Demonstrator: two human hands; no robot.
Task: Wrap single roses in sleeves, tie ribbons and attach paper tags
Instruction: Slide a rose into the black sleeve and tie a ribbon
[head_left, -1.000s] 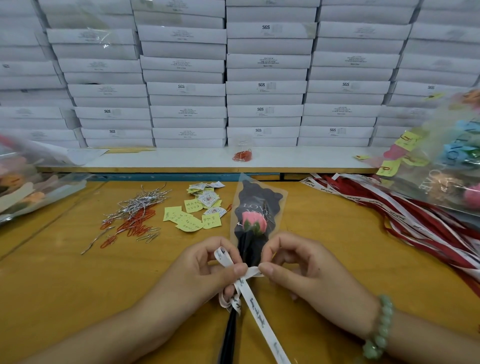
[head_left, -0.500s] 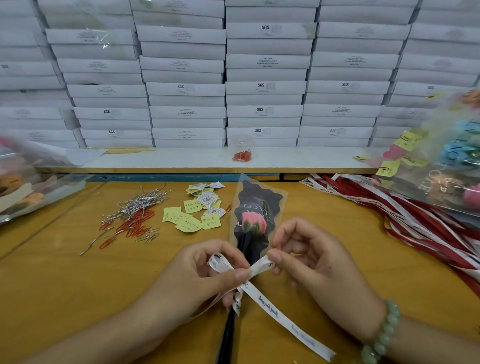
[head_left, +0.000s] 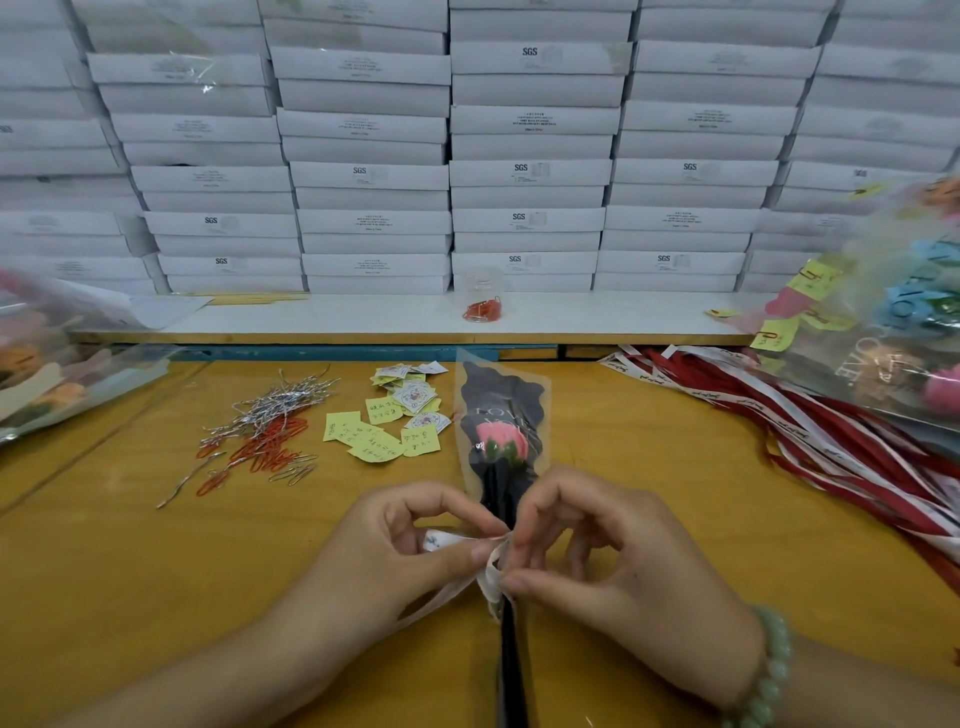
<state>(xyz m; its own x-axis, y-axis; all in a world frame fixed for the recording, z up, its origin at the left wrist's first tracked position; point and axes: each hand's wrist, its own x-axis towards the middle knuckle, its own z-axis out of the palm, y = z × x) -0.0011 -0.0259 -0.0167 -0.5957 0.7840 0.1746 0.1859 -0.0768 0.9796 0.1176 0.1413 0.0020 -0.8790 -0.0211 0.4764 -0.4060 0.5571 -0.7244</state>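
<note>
A pink rose (head_left: 501, 441) in a clear sleeve (head_left: 501, 395) with black print lies on the yellow table (head_left: 130, 545), its dark stem (head_left: 511, 675) running toward me. A white printed ribbon (head_left: 493, 566) wraps the stem just below the sleeve. My left hand (head_left: 395, 556) pinches the ribbon's left part between thumb and forefinger. My right hand (head_left: 618, 561) pinches the ribbon on the right side of the stem, fingertips almost touching the left hand's. The knot itself is hidden by my fingers.
Yellow paper tags (head_left: 384, 426) and a heap of silver and orange clips (head_left: 270, 431) lie left of the rose. Red and white ribbons (head_left: 831, 441) spread at the right under bagged wrapped flowers (head_left: 893, 332). More bagged flowers (head_left: 47, 364) sit left. Stacked white boxes (head_left: 519, 171) line the back.
The long ribbon tail that trailed toward the lower right has been drawn in. Both hands have closed together over the ribbon at the stem.
</note>
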